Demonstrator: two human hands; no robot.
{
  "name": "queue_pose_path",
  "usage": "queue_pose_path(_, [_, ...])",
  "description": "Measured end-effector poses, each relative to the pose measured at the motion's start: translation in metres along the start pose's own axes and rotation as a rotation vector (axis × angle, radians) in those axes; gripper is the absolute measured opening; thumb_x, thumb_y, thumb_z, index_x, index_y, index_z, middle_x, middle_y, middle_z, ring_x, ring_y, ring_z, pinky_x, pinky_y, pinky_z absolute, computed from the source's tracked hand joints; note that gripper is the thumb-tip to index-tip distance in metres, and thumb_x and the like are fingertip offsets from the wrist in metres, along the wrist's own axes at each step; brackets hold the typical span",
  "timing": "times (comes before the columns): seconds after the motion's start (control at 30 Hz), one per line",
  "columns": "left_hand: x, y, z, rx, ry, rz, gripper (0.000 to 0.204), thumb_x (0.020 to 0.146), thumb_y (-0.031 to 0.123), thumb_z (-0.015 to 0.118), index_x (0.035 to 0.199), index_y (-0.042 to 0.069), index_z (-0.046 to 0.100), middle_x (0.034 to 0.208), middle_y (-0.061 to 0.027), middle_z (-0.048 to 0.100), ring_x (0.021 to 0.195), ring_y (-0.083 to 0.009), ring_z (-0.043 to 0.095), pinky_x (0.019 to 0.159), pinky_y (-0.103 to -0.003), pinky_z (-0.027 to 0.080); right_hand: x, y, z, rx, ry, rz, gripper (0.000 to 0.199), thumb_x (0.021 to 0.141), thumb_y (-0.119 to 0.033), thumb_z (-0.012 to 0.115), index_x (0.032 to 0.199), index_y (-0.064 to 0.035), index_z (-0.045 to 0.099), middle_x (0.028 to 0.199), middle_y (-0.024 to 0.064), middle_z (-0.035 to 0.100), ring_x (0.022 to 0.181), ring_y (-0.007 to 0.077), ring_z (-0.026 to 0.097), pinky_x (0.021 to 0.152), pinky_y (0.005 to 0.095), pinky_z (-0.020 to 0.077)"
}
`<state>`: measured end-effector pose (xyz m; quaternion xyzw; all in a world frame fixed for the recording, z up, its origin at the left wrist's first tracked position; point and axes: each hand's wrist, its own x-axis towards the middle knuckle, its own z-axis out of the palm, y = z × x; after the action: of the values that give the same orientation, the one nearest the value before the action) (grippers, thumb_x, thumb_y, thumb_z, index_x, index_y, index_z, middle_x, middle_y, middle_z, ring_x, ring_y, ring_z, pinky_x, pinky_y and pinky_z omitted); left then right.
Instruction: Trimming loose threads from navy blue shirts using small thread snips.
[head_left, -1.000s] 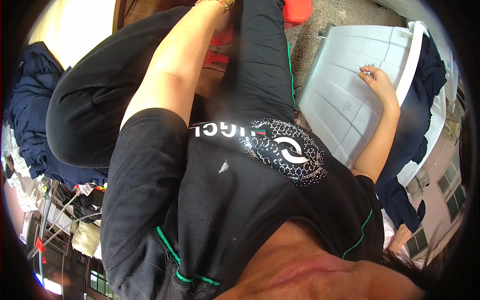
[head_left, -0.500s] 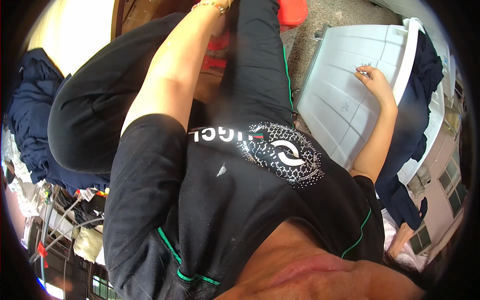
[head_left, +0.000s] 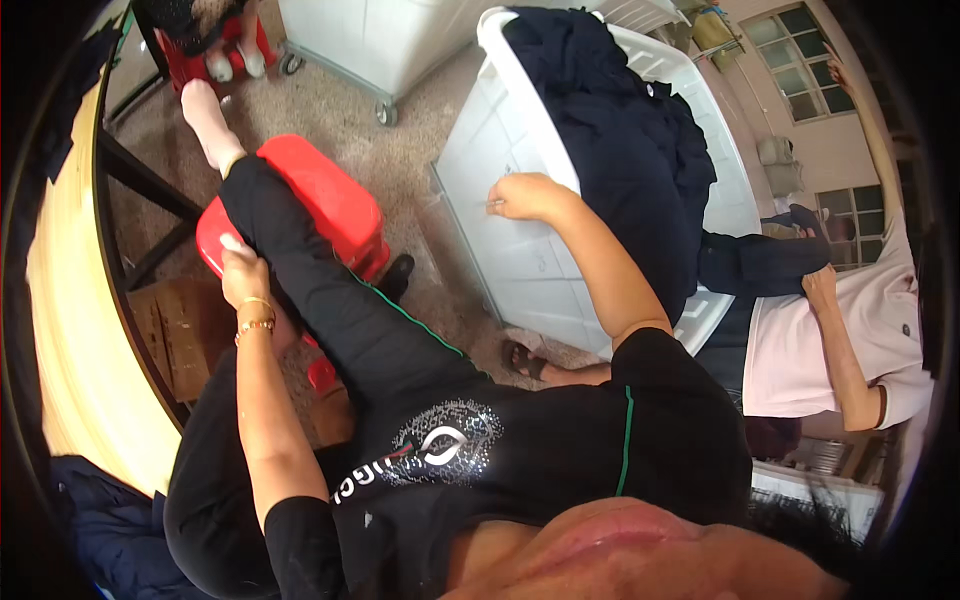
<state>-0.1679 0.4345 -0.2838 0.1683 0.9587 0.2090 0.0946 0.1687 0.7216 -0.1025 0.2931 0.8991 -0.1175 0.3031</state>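
My left hand (head_left: 245, 277), with bracelets at the wrist, is closed beside my lower leg, which rests across a red plastic stool (head_left: 318, 195). Something pale shows at its fingertips, but I cannot make out what it is. My right hand (head_left: 535, 197) is held up in front of the white side of a large bin (head_left: 468, 150), thumb and fingers pinched together. A tiny light spot shows at the pinch, too small to name. Dark navy cloth (head_left: 620, 130) fills the bin and hangs over its far rim.
A pale wooden table (head_left: 75, 300) stands at the left, with a cardboard box (head_left: 185, 335) beneath. Another white bin on castors (head_left: 380, 45) is at the back. A person in a pale pink shirt (head_left: 830, 350) holds navy cloth at the right; another person's feet (head_left: 235, 65) show at the back.
The view has swung, bringing the red stool, my left hand and the person in pink fully into sight. My right hand stays pinched by the bin's side.
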Motion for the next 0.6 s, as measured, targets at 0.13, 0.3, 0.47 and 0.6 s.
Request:
queue_pose_path(0.13, [-0.001,0.0,0.001,-0.05,-0.002,0.061,0.039,0.076,0.014,0.071,0.109,0.002,0.055,0.096,-0.0252,0.07,0.092,-0.0441,0.068,0.085,-0.05,0.054,-0.001,0.0,-0.002,0.004,0.022,0.022,0.036,0.091,-0.037,0.065,0.112,-0.0099,0.073,0.104,0.0169,0.073,0.099,0.0361,0.068,0.087,0.044,0.0525])
queue_pose_path(0.3, [0.0,0.004,-0.004,-0.014,-0.035,0.095,0.036,0.073,0.01,0.071,0.105,0.003,0.058,0.098,-0.0248,0.071,0.093,-0.042,0.07,0.086,-0.05,0.054,0.005,0.006,0.004,-0.024,0.034,-0.009,0.036,0.09,-0.038,0.065,0.109,-0.0094,0.074,0.103,0.0165,0.073,0.098,0.0349,0.069,0.085,0.0451,0.053])
queue_pose_path(0.47, [-0.001,0.0,-0.001,-0.01,-0.027,0.106,0.037,0.071,0.008,0.071,0.105,0.004,0.058,0.098,-0.023,0.071,0.094,-0.0404,0.07,0.085,-0.049,0.055,0.006,0.006,0.009,-0.021,0.026,-0.006,0.034,0.09,-0.038,0.065,0.108,-0.0107,0.074,0.1,0.0158,0.074,0.097,0.0346,0.069,0.084,0.0459,0.053])
queue_pose_path(0.6, [-0.002,0.0,-0.001,0.031,-0.049,0.095,0.045,0.072,0.011,0.074,0.112,0.004,0.054,0.099,-0.0221,0.071,0.094,-0.0394,0.07,0.084,-0.048,0.055,0.01,0.006,0.01,-0.027,0.02,0.011,0.033,0.089,-0.037,0.066,0.106,-0.0103,0.075,0.099,0.0159,0.074,0.097,0.0346,0.069,0.084,0.0464,0.053])
